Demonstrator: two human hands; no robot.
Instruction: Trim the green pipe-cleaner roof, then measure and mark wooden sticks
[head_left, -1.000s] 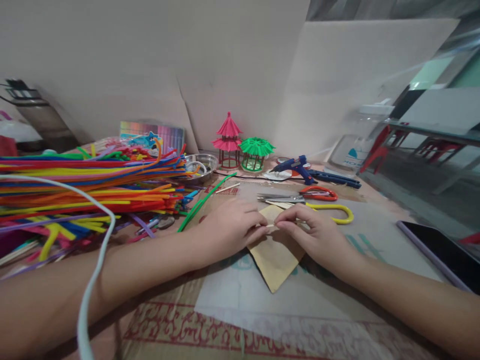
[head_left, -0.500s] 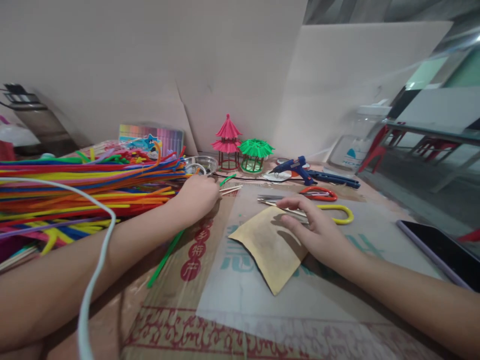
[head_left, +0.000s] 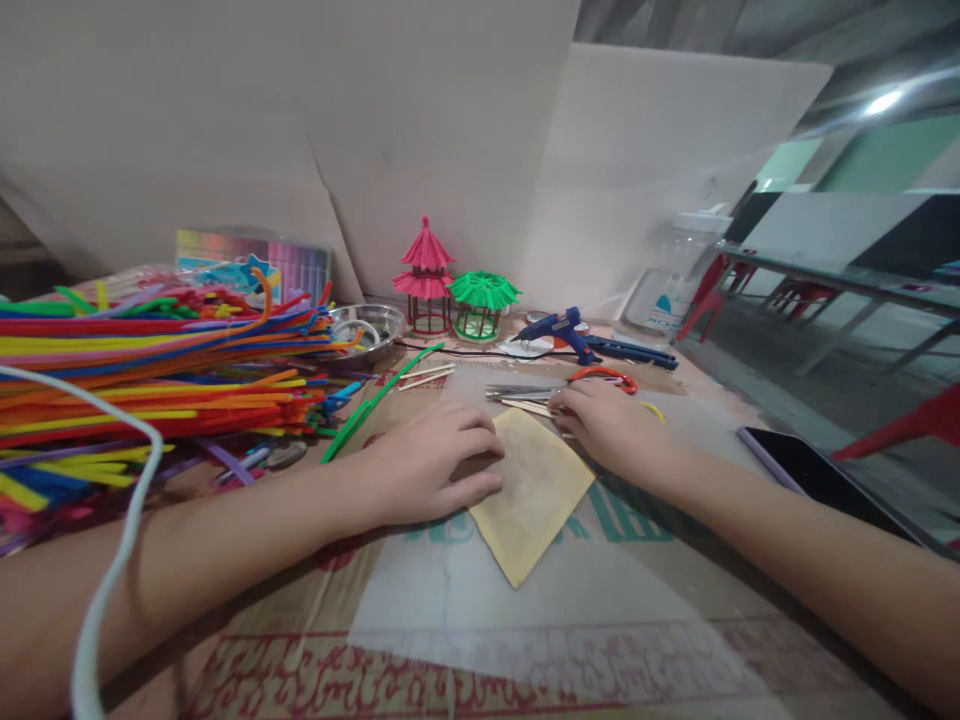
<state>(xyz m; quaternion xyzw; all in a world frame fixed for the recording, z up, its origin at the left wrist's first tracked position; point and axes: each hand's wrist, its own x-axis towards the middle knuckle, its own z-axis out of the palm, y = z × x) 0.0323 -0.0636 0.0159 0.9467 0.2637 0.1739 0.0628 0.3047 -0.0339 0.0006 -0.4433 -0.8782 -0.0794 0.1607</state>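
Note:
A tan square of sandpaper (head_left: 529, 505) lies on a clear sheet over the printed cardboard (head_left: 315, 660). My left hand (head_left: 427, 465) rests on its left corner, fingers loosely bent and apart, nothing in them. My right hand (head_left: 611, 425) is beyond the sandpaper's far corner. Its fingers are curled together at the end of a thin wooden stick (head_left: 525, 406), which lies beside the red-handled scissors (head_left: 592, 378). A yellow pipe cleaner (head_left: 655, 410) shows just behind that hand.
A big heap of coloured pipe cleaners (head_left: 165, 370) fills the left. A green pipe cleaner (head_left: 375, 400), loose sticks (head_left: 426, 376) and a metal dish (head_left: 364, 325) lie nearby. Pink (head_left: 426, 275) and green (head_left: 481, 300) pavilion models, a blue glue gun (head_left: 559, 328) and a phone (head_left: 817, 478) are also here.
My left hand reached to the sticks by the dish, then came back onto the sandpaper. My right hand left the sandpaper and closed at the stick by the scissors. The camera turned right.

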